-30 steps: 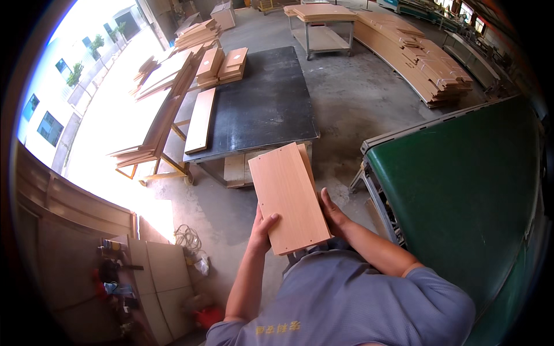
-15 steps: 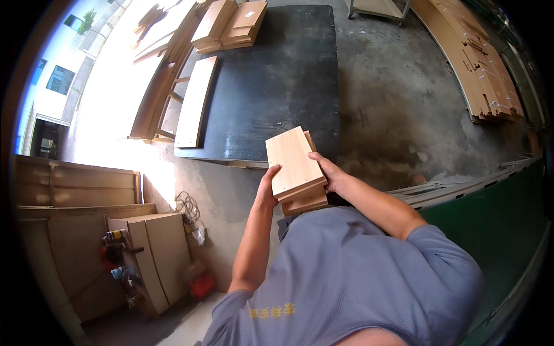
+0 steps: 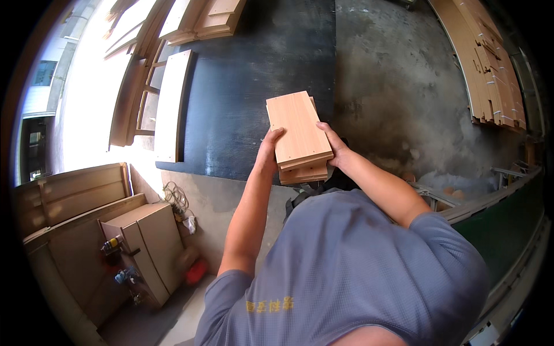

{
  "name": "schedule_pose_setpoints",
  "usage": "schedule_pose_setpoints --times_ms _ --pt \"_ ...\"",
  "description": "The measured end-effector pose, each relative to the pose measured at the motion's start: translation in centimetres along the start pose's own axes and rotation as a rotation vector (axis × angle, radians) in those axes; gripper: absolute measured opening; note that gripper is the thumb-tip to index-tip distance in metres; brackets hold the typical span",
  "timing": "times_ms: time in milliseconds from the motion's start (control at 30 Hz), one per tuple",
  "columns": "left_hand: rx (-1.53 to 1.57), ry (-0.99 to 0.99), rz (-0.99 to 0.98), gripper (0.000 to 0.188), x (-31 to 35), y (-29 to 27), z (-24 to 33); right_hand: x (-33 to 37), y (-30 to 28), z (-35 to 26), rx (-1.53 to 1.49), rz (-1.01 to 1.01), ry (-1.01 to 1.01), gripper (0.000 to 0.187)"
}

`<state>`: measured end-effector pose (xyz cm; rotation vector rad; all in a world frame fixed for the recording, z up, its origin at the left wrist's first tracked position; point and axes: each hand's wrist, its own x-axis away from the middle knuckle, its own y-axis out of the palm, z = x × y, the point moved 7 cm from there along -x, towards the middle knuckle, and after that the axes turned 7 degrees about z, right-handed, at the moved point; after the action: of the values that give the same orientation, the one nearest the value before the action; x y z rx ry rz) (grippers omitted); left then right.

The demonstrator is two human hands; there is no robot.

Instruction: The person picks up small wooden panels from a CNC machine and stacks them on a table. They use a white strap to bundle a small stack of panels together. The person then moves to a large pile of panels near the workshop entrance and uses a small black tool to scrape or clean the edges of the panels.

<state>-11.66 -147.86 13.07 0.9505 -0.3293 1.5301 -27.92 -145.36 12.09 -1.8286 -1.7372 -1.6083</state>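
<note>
Between my two hands is a small stack of light wooden boards [image 3: 299, 128], its layers slightly out of line with each other. My left hand [image 3: 269, 149] grips the left side, thumb resting on the top board. On the right side my right hand [image 3: 334, 144] is closed around the edge, its thumb also near the top face. The fingers under the stack are hidden. Small holes show near the top board's ends. The stack is over the near part of a black-topped table [image 3: 248, 75].
A long pale board [image 3: 173, 106] lies along the table's left edge, and stacked wooden panels [image 3: 202, 20] sit at its far left. More panels [image 3: 487, 63] stand at the far right. A cabinet [image 3: 147, 248] with power tools is at lower left, near coiled cable [image 3: 176, 196].
Both hands have carried the board stack farther forward over the table. The view has shifted, with the table now closer. The grip looks the same.
</note>
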Motion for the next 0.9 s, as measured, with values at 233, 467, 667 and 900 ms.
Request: schedule_pose_setpoints --times_ms 233,467,667,900 --pt "-0.033 0.094 0.142 0.068 -8.8 6.7 5.6 -9.5 -2.2 -11.2 -0.001 -0.022 -0.007 0.080" --pt "0.105 0.171 0.200 0.065 -17.2 12.5 11.1 -15.9 -0.4 -23.6 0.026 -0.063 -0.032 0.068" --pt "0.145 0.163 0.199 0.064 -23.4 14.8 15.0 -21.6 0.7 -29.3 0.071 -0.104 -0.017 0.075" --pt "0.085 0.160 0.257 0.069 -30.0 17.0 22.9 -29.6 3.9 -35.5 0.075 -0.124 -0.014 0.077"
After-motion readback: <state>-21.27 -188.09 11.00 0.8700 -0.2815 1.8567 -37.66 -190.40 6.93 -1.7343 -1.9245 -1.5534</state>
